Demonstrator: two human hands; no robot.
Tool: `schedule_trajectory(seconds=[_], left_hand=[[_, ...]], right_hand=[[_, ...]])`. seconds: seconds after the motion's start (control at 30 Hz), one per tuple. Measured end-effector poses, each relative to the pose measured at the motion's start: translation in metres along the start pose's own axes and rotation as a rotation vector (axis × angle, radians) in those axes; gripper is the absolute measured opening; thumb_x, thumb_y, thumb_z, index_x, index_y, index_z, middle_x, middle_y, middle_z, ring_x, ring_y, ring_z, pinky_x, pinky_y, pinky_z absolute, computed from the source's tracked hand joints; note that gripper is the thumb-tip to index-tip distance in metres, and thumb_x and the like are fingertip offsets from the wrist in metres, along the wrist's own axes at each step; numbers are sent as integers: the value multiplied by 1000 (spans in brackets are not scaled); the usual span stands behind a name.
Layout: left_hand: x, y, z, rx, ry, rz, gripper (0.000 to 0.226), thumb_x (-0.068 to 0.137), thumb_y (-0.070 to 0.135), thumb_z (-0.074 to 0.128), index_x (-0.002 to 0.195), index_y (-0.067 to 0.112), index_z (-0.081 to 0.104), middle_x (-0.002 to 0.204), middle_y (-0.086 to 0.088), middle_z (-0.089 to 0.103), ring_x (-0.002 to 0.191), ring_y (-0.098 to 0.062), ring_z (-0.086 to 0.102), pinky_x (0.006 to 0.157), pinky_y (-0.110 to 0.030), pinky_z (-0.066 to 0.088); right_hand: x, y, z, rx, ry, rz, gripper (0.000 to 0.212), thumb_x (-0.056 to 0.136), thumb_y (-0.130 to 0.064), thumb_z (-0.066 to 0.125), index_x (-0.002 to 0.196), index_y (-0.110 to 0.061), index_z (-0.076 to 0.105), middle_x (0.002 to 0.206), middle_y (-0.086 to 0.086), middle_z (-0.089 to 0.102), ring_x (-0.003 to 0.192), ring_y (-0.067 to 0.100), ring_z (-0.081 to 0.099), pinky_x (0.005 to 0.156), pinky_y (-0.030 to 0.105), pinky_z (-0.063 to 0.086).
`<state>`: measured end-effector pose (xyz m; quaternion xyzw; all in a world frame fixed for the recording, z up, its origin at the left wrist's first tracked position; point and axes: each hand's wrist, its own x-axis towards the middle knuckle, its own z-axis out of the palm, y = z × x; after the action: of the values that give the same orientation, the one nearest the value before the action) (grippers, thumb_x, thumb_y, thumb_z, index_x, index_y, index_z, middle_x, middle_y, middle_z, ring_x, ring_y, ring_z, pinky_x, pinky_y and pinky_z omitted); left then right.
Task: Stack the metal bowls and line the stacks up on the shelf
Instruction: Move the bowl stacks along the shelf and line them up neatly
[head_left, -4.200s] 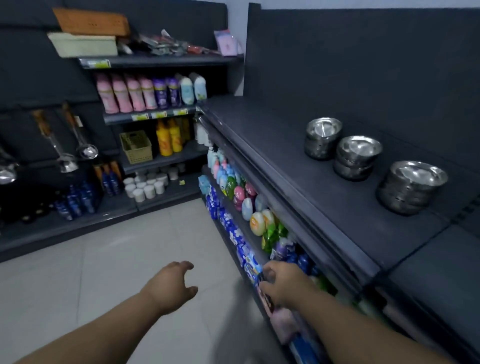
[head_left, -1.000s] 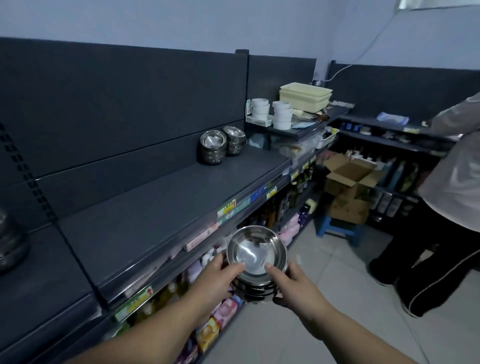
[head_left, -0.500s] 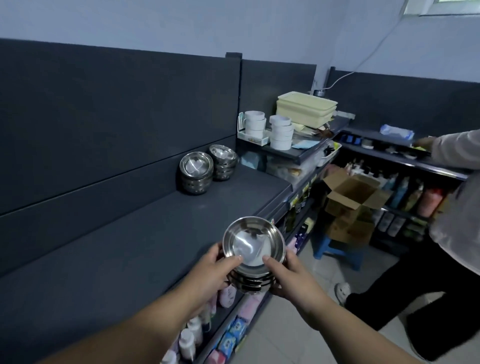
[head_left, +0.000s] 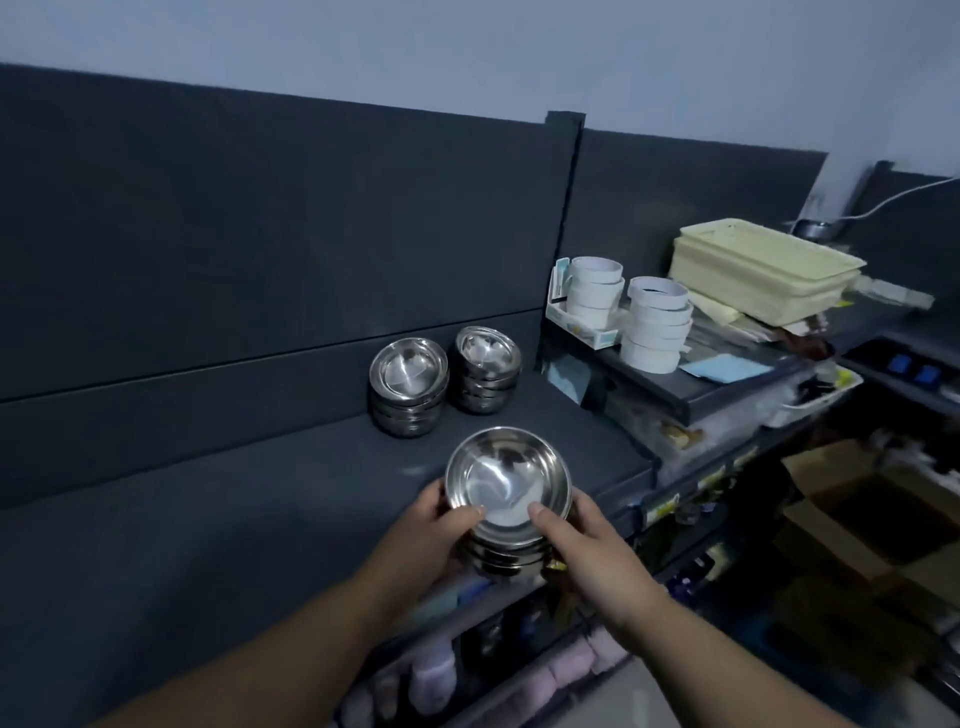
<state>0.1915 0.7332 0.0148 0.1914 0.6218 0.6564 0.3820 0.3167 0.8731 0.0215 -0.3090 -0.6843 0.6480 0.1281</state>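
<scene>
1. On your left, the dark shelf (head_left: 234, 509) ran along a dark back panel (head_left: 260, 234).
2. Your left hand (head_left: 431, 535) gripped the left side of a stack of metal bowls (head_left: 506, 483), with the thumb hooked over the top rim.
3. You held that stack over the front part of the shelf. I could not tell whether its base touched the surface.
4. Beyond it, against the back panel, stood two more bowl stacks just beside each other: the left stack (head_left: 409, 384) and the right stack (head_left: 487, 369).
5. Your right hand (head_left: 592, 556) gripped the held stack's right side, thumb over the rim.
6. To the right of the standing stacks, a higher shelf carried two piles of white round tubs (head_left: 657, 325) and cream trays (head_left: 763, 270).
7. An open cardboard box (head_left: 872, 514) sat low on the far right.
8. Compared with half a second before, the held stack had moved further in over the shelf and nearer the two standing stacks. The person in white on the right was no longer in view.
</scene>
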Motion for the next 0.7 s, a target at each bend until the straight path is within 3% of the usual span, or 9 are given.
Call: schedule_trajectory(seconds=[0.07, 0.17, 0.37, 0.5, 0.6, 0.7], left_hand=[[15, -2, 8, -8, 65, -2, 31, 91, 20, 62, 119, 31, 59, 109, 3, 74, 100, -15, 70, 86, -34, 56], [34, -5, 11, -25, 147, -19, 34, 89, 21, 64, 122, 30, 59, 111, 4, 73, 104, -16, 69, 97, -42, 52], [70, -8, -7, -14, 210, -5, 35, 89, 23, 64, 123, 31, 58, 110, 6, 73, 105, -15, 68, 98, -42, 50], [98, -5, -15, -17, 206, 17, 42, 89, 21, 64, 127, 34, 53, 110, 11, 72, 97, -6, 69, 80, -24, 51], [119, -2, -18, -28, 189, 15, 50, 88, 17, 66, 132, 34, 47, 113, 15, 67, 90, 5, 68, 70, -13, 51], [137, -2, -19, -10, 169, 17, 66, 81, 24, 74, 139, 32, 43, 119, 16, 65, 104, 1, 64, 87, -20, 52]], right_hand=[[21, -2, -13, -24, -34, 11, 49, 85, -48, 68, 129, -40, 51, 116, -13, 68, 109, 9, 65, 103, 42, 50], [51, 1, -20, -57, -91, 28, 58, 80, -55, 68, 133, -41, 49, 121, -13, 67, 112, 10, 63, 105, 41, 48], [101, -2, -7, -47, -147, 48, 49, 83, -49, 68, 129, -41, 52, 117, -11, 70, 109, 11, 65, 104, 42, 49], [133, -5, -1, -32, -92, 66, 40, 82, -44, 68, 121, -40, 58, 110, -9, 73, 106, 14, 67, 102, 44, 50], [155, -13, 0, -27, -38, 49, 32, 88, -35, 66, 119, -36, 59, 109, -9, 72, 103, 11, 66, 93, 32, 51], [174, -15, -2, -17, 3, 34, 30, 90, -32, 63, 120, -36, 61, 112, -8, 71, 105, 10, 65, 93, 30, 50]])
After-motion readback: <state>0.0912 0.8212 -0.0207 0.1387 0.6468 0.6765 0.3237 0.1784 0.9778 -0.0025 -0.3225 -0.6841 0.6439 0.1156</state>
